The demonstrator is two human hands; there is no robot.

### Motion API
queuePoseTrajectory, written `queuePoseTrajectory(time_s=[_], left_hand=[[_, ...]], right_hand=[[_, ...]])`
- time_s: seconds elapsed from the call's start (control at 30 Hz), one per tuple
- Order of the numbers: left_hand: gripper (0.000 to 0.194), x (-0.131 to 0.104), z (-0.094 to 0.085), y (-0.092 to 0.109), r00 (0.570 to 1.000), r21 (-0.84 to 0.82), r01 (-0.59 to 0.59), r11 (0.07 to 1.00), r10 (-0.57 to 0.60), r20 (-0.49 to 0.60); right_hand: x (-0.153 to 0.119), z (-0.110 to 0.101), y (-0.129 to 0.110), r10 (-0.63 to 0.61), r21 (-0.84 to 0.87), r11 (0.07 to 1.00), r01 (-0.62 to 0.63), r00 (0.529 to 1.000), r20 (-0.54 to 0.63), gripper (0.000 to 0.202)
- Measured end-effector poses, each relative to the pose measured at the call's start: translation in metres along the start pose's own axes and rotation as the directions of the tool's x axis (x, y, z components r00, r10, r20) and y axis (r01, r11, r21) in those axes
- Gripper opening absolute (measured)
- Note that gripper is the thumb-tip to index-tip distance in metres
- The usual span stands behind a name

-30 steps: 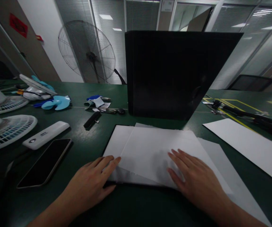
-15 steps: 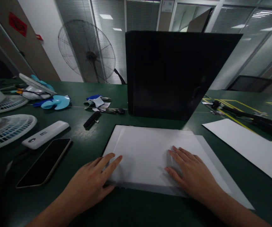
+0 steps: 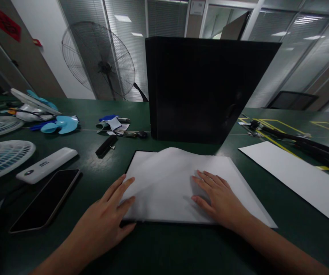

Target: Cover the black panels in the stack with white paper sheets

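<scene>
A sheet of white paper (image 3: 164, 191) lies on a flat dark-edged board or pad, its far edge bulging up in a low wave near the middle. My left hand (image 3: 110, 210) is at the near left corner, fingers spread, the fingertips on or just over the paper's left edge. My right hand (image 3: 216, 194) rests with fingers spread on the right half of the paper. Neither hand grips anything. What lies under the paper is mostly hidden; a dark edge shows at the left and along the front.
A black box-like panel (image 3: 207, 91) stands behind the paper. On the left lie a phone (image 3: 47, 200), a white oblong device (image 3: 47, 165) and fan parts (image 3: 7, 158). A small black object (image 3: 106, 146) sits farther back. A white board (image 3: 296, 175) lies at the right.
The paper has shifted left and away from me, its front and right overhang shrinking, and its far edge has buckled upward. My right hand moved slightly left with it. The view turned a little right.
</scene>
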State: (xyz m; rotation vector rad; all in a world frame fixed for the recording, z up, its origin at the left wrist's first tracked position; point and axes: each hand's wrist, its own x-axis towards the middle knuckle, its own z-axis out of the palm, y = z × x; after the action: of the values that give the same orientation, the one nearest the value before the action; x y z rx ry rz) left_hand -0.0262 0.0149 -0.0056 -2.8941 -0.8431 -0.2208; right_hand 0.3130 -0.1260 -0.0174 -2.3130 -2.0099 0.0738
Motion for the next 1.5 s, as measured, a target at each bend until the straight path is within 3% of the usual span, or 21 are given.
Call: queuePoseTrajectory(time_s=[0.23, 0.47, 0.67, 0.8, 1.0, 1.27, 1.4, 1.5], left_hand=[[0.045, 0.002, 0.005, -0.004, 0.996, -0.028, 0.004, 1.000, -0.002, 0.089], [0.044, 0.000, 0.007, -0.004, 0.997, -0.069, 0.037, 0.997, -0.033, 0.066], [0.049, 0.006, -0.002, 0.000, 0.979, -0.068, 0.087, 0.994, -0.073, 0.192], [0.052, 0.007, -0.004, 0.001, 0.978, -0.062, 0.104, 0.993, -0.090, 0.188], [0.056, 0.007, -0.002, 0.001, 0.978, -0.007, 0.091, 0.996, -0.088, 0.188], [0.059, 0.007, -0.003, 0.001, 0.963, 0.035, 0.100, 0.994, -0.106, 0.248], [0.059, 0.008, -0.004, 0.002, 0.967, 0.046, 0.086, 0.995, -0.095, 0.235], [0.058, 0.009, -0.005, 0.002, 0.968, 0.040, 0.087, 0.995, -0.094, 0.233]], right_hand=[[0.003, 0.002, 0.017, -0.007, 0.034, 0.999, 0.008, 1.000, -0.028, 0.073], [0.003, 0.003, 0.050, 0.177, -0.030, 0.984, -0.176, 0.984, 0.027, 0.073], [0.001, 0.006, 0.043, 0.185, -0.056, 0.981, -0.185, 0.983, 0.000, 0.075], [0.001, 0.006, 0.046, 0.170, -0.084, 0.981, -0.172, 0.985, -0.037, 0.074], [0.001, 0.008, 0.083, 0.370, -0.108, 0.918, -0.380, 0.923, -0.104, 0.086], [0.001, 0.012, 0.090, 0.351, -0.062, 0.933, -0.354, 0.935, -0.049, 0.082], [-0.003, -0.008, 0.141, 0.368, -0.084, 0.921, -0.380, 0.921, -0.129, 0.072], [-0.018, -0.021, 0.199, 0.493, -0.115, 0.843, -0.525, 0.840, -0.227, 0.072]])
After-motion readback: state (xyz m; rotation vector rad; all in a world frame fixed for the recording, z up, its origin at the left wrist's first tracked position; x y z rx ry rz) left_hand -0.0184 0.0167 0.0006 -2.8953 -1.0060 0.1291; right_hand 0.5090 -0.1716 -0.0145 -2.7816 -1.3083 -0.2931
